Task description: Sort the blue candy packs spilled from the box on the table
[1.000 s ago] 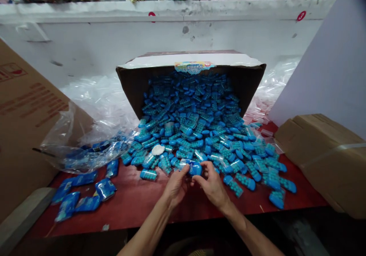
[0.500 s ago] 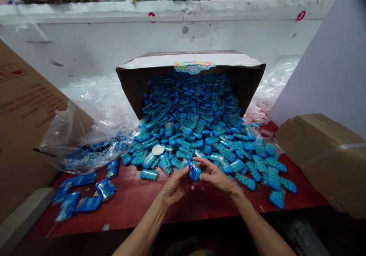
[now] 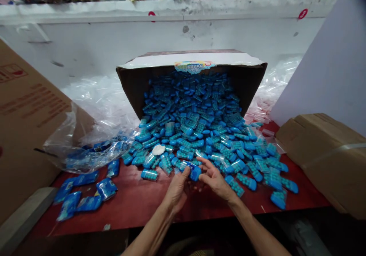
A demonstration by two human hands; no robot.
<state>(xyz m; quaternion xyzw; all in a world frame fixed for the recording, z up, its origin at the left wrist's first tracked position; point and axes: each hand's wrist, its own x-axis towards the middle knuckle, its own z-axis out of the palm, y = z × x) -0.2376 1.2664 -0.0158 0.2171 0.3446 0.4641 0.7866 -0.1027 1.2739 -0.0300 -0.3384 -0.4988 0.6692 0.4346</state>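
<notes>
A blue packet (image 3: 195,173) is between my two hands, over the front of the red table. My left hand (image 3: 177,187) grips its left side, thumb on top. On its right, my right hand (image 3: 213,178) has thumb and fingertips against the packet, the index finger partly raised. Behind my hands, a heap of small clear containers with blue caps and turquoise pieces (image 3: 185,130) spills from a tipped cardboard box (image 3: 126,84). Several filled blue packets (image 3: 106,189) lie at the left on the table.
A large carton (image 3: 25,107) and a clear plastic bag (image 3: 85,160) stand at the left. A brown box (image 3: 323,153) sits at the right, near a pale panel (image 3: 323,65). Clear plastic pieces (image 3: 100,92) are piled behind. The red table's (image 3: 128,206) front edge is near.
My right hand has shifted slightly and uncovers a container to its right. The packet stays between my hands, turned a little. The view has moved slightly.
</notes>
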